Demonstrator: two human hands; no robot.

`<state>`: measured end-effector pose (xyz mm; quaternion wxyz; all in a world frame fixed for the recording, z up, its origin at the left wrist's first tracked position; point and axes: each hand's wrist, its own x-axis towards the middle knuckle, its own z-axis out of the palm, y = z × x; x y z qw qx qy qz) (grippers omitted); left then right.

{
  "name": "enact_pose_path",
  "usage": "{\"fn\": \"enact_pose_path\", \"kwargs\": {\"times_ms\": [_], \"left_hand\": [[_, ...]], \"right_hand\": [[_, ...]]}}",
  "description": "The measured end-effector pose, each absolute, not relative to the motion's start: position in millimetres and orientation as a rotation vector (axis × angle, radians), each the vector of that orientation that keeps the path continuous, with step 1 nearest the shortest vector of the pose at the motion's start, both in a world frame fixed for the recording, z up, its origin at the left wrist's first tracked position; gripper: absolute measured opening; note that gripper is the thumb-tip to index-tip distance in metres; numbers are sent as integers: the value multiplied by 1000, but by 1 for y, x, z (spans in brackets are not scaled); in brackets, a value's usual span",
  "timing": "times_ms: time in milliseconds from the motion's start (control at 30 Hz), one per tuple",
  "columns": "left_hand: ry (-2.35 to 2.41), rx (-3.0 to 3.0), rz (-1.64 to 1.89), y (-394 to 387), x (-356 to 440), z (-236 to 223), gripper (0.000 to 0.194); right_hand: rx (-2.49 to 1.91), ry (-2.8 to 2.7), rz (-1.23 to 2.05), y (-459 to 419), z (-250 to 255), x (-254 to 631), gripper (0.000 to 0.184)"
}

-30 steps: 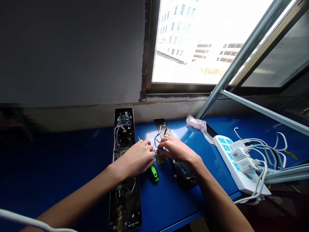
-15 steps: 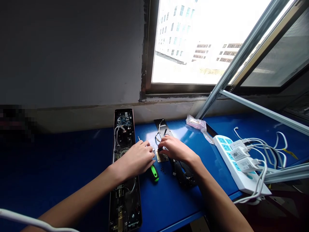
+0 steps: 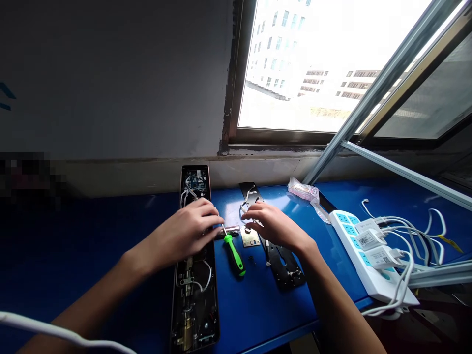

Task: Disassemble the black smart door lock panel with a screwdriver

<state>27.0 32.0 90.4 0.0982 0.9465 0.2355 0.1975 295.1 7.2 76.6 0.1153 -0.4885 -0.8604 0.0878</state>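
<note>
Since it is stiff and thin, the small brass plate on the blue bench lifts best by its edges; right hand half-open beside it, left hand closed on a dark rod.

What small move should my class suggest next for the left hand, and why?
Probably the left hand should take the green-handled screwdriver: its shaft ends beside those fingers, and small dark screws lie loose near the brass plate.
</note>
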Motion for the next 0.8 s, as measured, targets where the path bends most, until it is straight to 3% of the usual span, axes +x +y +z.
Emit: {"fn": "enact_pose_path", "kwargs": {"times_ms": [333,800], "left_hand": [[921,2728,535,53,-20,103,19],[945,2792,483,47,-6,105,21]], "right_hand": [[-1172,-2496,271,6,99,228,16],[-1110,-2546,342,7,94,204,14]]}}
